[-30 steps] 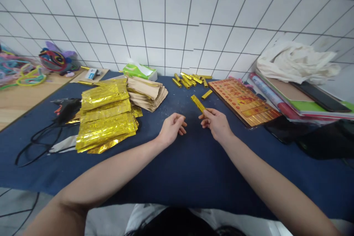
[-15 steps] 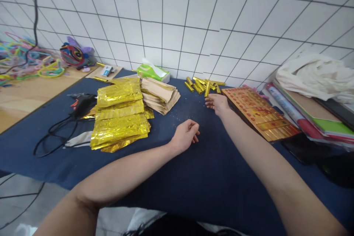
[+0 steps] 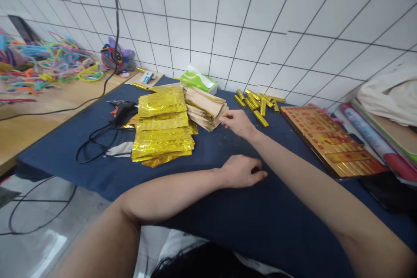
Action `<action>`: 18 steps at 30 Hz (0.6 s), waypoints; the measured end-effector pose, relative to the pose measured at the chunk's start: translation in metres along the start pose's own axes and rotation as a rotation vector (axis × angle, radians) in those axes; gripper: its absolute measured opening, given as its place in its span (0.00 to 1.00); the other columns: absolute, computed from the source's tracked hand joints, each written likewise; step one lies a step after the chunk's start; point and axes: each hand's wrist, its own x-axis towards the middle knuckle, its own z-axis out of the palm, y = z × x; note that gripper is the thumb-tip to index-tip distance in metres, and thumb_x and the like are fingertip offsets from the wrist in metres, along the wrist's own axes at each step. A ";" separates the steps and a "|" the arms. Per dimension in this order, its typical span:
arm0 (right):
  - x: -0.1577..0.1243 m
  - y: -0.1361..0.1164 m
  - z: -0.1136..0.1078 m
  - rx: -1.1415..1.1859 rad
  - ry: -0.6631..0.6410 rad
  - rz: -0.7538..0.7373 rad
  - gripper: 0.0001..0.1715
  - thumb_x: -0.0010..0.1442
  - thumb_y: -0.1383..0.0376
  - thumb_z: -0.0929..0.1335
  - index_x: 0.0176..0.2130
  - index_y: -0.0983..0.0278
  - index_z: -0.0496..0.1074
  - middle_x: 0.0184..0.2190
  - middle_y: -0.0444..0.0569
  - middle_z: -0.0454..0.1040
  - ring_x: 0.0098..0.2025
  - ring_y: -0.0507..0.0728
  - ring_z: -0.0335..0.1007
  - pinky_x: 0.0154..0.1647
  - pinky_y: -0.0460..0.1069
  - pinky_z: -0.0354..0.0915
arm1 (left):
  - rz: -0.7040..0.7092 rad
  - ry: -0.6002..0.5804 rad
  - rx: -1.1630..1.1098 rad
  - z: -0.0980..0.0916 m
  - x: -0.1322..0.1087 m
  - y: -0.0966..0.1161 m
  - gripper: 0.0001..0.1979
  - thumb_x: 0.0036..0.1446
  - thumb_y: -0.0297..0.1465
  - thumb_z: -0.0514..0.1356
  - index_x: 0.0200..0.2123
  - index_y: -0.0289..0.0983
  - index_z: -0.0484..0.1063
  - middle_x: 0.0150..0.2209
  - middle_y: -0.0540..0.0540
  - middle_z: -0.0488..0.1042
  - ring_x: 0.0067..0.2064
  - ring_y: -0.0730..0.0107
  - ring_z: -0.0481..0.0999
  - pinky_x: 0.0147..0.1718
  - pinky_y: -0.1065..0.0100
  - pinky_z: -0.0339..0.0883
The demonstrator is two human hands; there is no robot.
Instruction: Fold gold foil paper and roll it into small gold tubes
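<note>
My right hand (image 3: 240, 124) reaches over the table to a stack of brown paper sheets (image 3: 208, 103). Its thumb and forefinger pinch at the stack's right edge, and the paper between them is barely visible. Below it, my left hand (image 3: 243, 171) rests on the dark blue cloth, fingers curled loosely and thumb apart, with nothing seen in it. Left of the brown stack lies a fanned pile of shiny gold foil sheets (image 3: 163, 139). Several small gold foil rolls (image 3: 250, 99) are heaped by the wall, and one roll (image 3: 261, 118) lies apart, closer to my right hand.
A black glue gun (image 3: 123, 112) with a looped cord lies at the left. Behind the stacks stands a green tissue box (image 3: 198, 81). A red-gold printed board (image 3: 329, 139) lies to the right, beside stacked folders. Colourful pipe cleaners (image 3: 55, 63) cover the wooden table at left.
My right hand has moved left from the gold rolls to the brown paper, and one roll now lies nearer on the cloth. My left hand has shifted slightly right, its thumb spreading. The view has turned.
</note>
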 end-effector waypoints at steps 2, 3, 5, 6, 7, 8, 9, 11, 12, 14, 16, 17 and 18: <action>0.006 -0.023 0.013 -0.222 0.003 -0.192 0.07 0.50 0.66 0.66 0.26 0.65 0.74 0.24 0.45 0.74 0.28 0.52 0.69 0.31 0.47 0.62 | 0.040 -0.076 0.068 0.000 -0.001 0.001 0.14 0.55 0.39 0.51 0.31 0.38 0.72 0.28 0.48 0.75 0.32 0.65 0.74 0.28 0.70 0.63; 0.010 -0.034 0.020 -0.299 0.005 -0.274 0.07 0.52 0.66 0.66 0.28 0.64 0.74 0.28 0.45 0.75 0.31 0.53 0.70 0.34 0.47 0.62 | 0.054 -0.093 0.087 0.000 -0.001 0.000 0.14 0.56 0.39 0.50 0.32 0.38 0.73 0.30 0.47 0.75 0.34 0.64 0.75 0.29 0.69 0.64; 0.019 -0.051 0.033 -0.442 0.033 -0.401 0.10 0.55 0.66 0.64 0.32 0.64 0.75 0.35 0.48 0.75 0.39 0.56 0.69 0.39 0.50 0.62 | 0.071 -0.097 0.106 0.001 -0.001 -0.001 0.15 0.56 0.38 0.50 0.33 0.37 0.73 0.35 0.46 0.76 0.37 0.62 0.75 0.33 0.68 0.66; 0.024 -0.058 0.039 -0.503 0.048 -0.452 0.11 0.56 0.66 0.63 0.34 0.64 0.74 0.38 0.50 0.74 0.42 0.57 0.68 0.42 0.51 0.62 | 0.078 -0.087 0.106 0.002 -0.001 -0.002 0.14 0.56 0.38 0.50 0.35 0.37 0.73 0.37 0.45 0.76 0.39 0.61 0.75 0.35 0.67 0.67; 0.029 -0.063 0.044 -0.555 0.052 -0.495 0.12 0.57 0.66 0.62 0.36 0.65 0.74 0.40 0.52 0.73 0.45 0.59 0.66 0.45 0.53 0.61 | 0.085 -0.072 0.097 0.003 -0.001 -0.003 0.13 0.56 0.37 0.51 0.36 0.37 0.72 0.39 0.45 0.76 0.41 0.61 0.74 0.37 0.66 0.67; 0.034 -0.066 0.050 -0.599 0.023 -0.548 0.13 0.57 0.65 0.63 0.39 0.66 0.73 0.44 0.54 0.72 0.48 0.60 0.64 0.48 0.54 0.59 | 0.095 -0.055 0.083 0.005 -0.001 -0.004 0.13 0.56 0.36 0.52 0.38 0.37 0.72 0.41 0.45 0.75 0.43 0.61 0.74 0.39 0.66 0.67; 0.039 -0.069 0.055 -0.634 -0.010 -0.593 0.15 0.57 0.64 0.64 0.43 0.67 0.72 0.47 0.55 0.69 0.51 0.61 0.61 0.51 0.56 0.57 | 0.110 -0.036 0.064 0.006 -0.001 -0.006 0.12 0.56 0.35 0.53 0.40 0.38 0.71 0.43 0.45 0.75 0.45 0.61 0.73 0.41 0.65 0.67; 0.048 -0.071 0.065 -0.691 -0.072 -0.645 0.25 0.54 0.62 0.67 0.50 0.68 0.67 0.54 0.58 0.63 0.57 0.64 0.55 0.55 0.59 0.53 | 0.153 0.009 0.034 0.009 0.000 -0.008 0.12 0.55 0.34 0.54 0.42 0.38 0.70 0.46 0.46 0.73 0.49 0.60 0.70 0.44 0.64 0.66; 0.052 -0.071 0.070 -0.714 -0.090 -0.649 0.28 0.53 0.61 0.68 0.52 0.69 0.65 0.57 0.59 0.60 0.58 0.66 0.52 0.56 0.61 0.51 | 0.179 0.034 0.028 0.011 0.000 -0.010 0.13 0.55 0.33 0.54 0.43 0.38 0.70 0.48 0.45 0.72 0.51 0.59 0.69 0.46 0.63 0.65; 0.059 -0.072 0.078 -0.750 -0.096 -0.643 0.24 0.54 0.64 0.67 0.50 0.68 0.67 0.57 0.58 0.60 0.60 0.67 0.50 0.57 0.62 0.49 | 0.228 0.081 0.029 0.013 0.000 -0.012 0.14 0.55 0.31 0.54 0.45 0.38 0.69 0.51 0.44 0.70 0.55 0.58 0.66 0.50 0.61 0.62; 0.062 -0.072 0.082 -0.754 -0.071 -0.653 0.13 0.57 0.68 0.63 0.42 0.67 0.72 0.54 0.56 0.64 0.58 0.65 0.52 0.56 0.61 0.50 | 0.260 0.107 0.009 0.015 0.000 -0.013 0.14 0.54 0.29 0.54 0.46 0.37 0.69 0.53 0.42 0.69 0.57 0.57 0.63 0.53 0.59 0.58; 0.062 -0.073 0.080 -0.740 -0.049 -0.668 0.12 0.58 0.70 0.61 0.38 0.67 0.73 0.52 0.55 0.67 0.57 0.64 0.55 0.56 0.60 0.51 | 0.262 0.109 -0.025 0.015 0.000 -0.013 0.15 0.54 0.28 0.54 0.45 0.38 0.69 0.53 0.43 0.68 0.57 0.57 0.63 0.54 0.58 0.57; 0.060 -0.074 0.077 -0.715 -0.023 -0.689 0.13 0.59 0.70 0.60 0.36 0.67 0.73 0.49 0.55 0.69 0.55 0.63 0.58 0.55 0.59 0.52 | 0.231 0.114 -0.094 0.014 0.000 -0.013 0.14 0.53 0.28 0.55 0.44 0.38 0.70 0.52 0.44 0.69 0.57 0.57 0.63 0.54 0.58 0.58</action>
